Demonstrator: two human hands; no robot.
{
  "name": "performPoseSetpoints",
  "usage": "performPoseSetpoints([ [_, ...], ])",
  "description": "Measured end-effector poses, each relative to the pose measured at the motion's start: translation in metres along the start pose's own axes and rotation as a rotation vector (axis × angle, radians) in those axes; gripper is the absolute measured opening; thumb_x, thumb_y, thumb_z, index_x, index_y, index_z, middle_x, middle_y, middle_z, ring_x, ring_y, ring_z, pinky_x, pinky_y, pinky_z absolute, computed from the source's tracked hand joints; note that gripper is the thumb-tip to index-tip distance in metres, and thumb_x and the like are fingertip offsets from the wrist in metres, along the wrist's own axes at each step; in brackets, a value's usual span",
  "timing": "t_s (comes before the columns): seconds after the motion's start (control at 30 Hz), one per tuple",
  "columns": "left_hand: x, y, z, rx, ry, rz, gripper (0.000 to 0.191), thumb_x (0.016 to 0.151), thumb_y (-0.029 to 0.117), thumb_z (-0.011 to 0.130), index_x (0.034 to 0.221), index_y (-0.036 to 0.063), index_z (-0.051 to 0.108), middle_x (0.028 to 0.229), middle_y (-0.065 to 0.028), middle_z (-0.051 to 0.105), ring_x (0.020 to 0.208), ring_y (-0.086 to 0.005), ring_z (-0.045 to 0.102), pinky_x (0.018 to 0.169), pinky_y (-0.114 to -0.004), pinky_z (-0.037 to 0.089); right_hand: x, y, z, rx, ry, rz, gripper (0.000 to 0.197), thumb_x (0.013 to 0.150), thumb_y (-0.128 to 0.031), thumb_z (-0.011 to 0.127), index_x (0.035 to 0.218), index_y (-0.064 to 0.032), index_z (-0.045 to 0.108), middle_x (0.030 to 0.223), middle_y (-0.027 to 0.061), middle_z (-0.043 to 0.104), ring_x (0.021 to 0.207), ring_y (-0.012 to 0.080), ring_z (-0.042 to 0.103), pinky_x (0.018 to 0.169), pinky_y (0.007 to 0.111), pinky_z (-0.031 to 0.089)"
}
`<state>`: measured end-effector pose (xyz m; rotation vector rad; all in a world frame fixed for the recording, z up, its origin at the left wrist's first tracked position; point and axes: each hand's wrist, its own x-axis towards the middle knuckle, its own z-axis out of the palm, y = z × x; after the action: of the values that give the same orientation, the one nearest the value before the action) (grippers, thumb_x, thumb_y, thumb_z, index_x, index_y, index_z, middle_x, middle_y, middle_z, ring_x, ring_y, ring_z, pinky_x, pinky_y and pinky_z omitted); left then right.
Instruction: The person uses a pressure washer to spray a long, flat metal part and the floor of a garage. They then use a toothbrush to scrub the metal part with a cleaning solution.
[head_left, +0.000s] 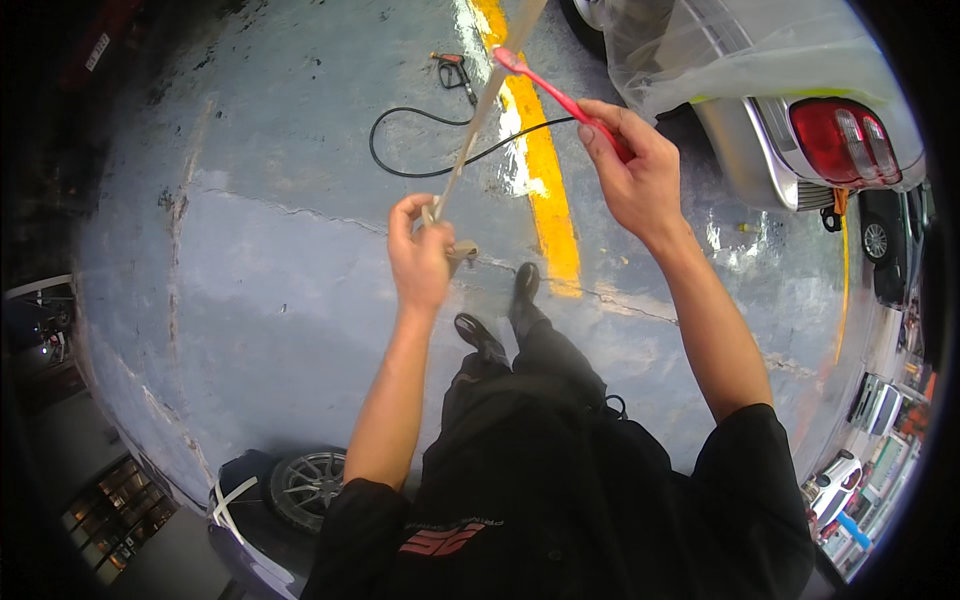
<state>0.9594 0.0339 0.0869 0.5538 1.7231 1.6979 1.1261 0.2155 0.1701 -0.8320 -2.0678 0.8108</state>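
Note:
My right hand (637, 161) grips a red toothbrush (551, 88) by its handle, with the brush head up and to the left. That head lies at or against a long, narrow, pale strip (484, 112), which runs from the top of the view down to my left hand (421, 247). The fingers of my left hand pinch the strip's lower end, and a short curled piece hangs beside them. What the strip is made of cannot be told. Both hands are in front of me above the floor, and the left is slightly blurred.
A spray gun (451, 71) and a black hose (375, 150) lie on the grey floor by a yellow painted line (555, 225). A silver car (750, 150) partly under plastic sheeting stands at the upper right. A dark car's wheel (309, 487) is at the lower left.

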Motion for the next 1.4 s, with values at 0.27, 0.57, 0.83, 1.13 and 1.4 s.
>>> performPoseSetpoints([
  [0.27, 0.04, 0.016, -0.036, -0.565, -0.425, -0.64, 0.061, 0.093, 0.042, 0.027, 0.131, 0.0001, 0.05, 0.102, -0.0242, 0.065, 0.052, -0.0139, 0.046, 0.047, -0.029, 0.039, -0.026, 0.024, 0.027, -0.067, -0.247, -0.087, 0.021, 0.087, -0.007, 0.066, 0.108, -0.011, 0.069, 0.084, 0.0078, 0.066, 0.07, 0.0277, 0.064, 0.061, 0.036, 0.051],
  [0.57, 0.03, 0.022, -0.019, -0.561, -0.418, -0.649, 0.058, 0.094, 0.038, 0.028, 0.13, -0.0034, 0.046, 0.098, -0.0252, 0.062, 0.048, -0.014, 0.042, 0.042, -0.027, 0.036, -0.044, 0.044, 0.051, -0.12, -0.206, -0.108, 0.011, 0.085, -0.009, 0.068, 0.095, -0.01, 0.071, 0.082, 0.0102, 0.066, 0.071, 0.0294, 0.065, 0.061, 0.037, 0.052],
  [0.83, 0.031, 0.023, -0.02, -0.518, -0.428, -0.675, 0.057, 0.094, 0.039, 0.026, 0.129, -0.0009, 0.047, 0.099, -0.025, 0.064, 0.047, -0.0133, 0.042, 0.042, -0.028, 0.037, -0.046, 0.049, 0.039, -0.072, -0.243, -0.118, 0.011, 0.086, -0.012, 0.067, 0.096, -0.0123, 0.072, 0.088, 0.0092, 0.07, 0.076, 0.0298, 0.068, 0.064, 0.038, 0.055],
  [1.13, 0.034, 0.022, -0.034, -0.539, -0.508, -0.628, 0.054, 0.098, 0.042, 0.03, 0.127, 0.0016, 0.05, 0.101, -0.0238, 0.066, 0.048, -0.0108, 0.046, 0.043, -0.025, 0.039, -0.037, 0.037, 0.041, -0.054, -0.245, -0.047, 0.014, 0.086, -0.01, 0.067, 0.1, -0.0101, 0.072, 0.086, 0.0107, 0.069, 0.077, 0.0282, 0.068, 0.068, 0.038, 0.054],
  [1.4, 0.02, 0.032, -0.056, -0.409, -0.598, -0.413, 0.046, 0.091, 0.013, 0.051, 0.133, -0.004, 0.045, 0.116, -0.0286, 0.063, 0.051, -0.0102, 0.048, 0.045, -0.023, 0.042, -0.048, 0.011, 0.05, 0.037, -0.249, 0.029, 0.015, 0.086, -0.009, 0.066, 0.101, -0.0093, 0.071, 0.09, 0.0132, 0.07, 0.08, 0.0305, 0.068, 0.07, 0.038, 0.055],
])
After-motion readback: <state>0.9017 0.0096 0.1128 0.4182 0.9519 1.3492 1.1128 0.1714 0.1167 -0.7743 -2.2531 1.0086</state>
